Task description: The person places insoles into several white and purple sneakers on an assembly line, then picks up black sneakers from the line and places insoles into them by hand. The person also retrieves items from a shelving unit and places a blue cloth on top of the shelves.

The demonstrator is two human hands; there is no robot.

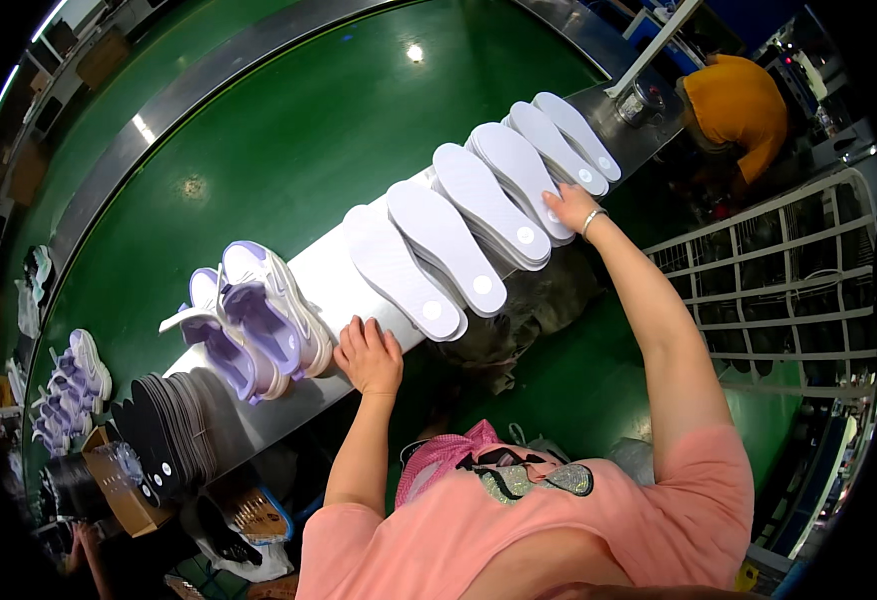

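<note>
Dark insoles [171,430] stand bunched at lower left, beside white-and-lilac shoes [264,322] left of centre; a white grid rack [792,268] fills the right. White insoles [491,208], each dotted at the heel, lie in overlapping stacks along the surface [327,272], centre to upper right. Left hand [370,358]: fingers slightly spread, near the shoes; right hand [571,209] touches a stack, grip unclear.

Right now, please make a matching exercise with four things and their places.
Things:
1. right hand
2. left hand
3. black insoles
4. nearest lilac-and-white sneakers

Places:
A. between the black insoles and the left hand
B. at the left end of the bench
C. touching a white insole stack
D. at the bench's near edge

Pairs: 1-C, 2-D, 3-B, 4-A
</note>
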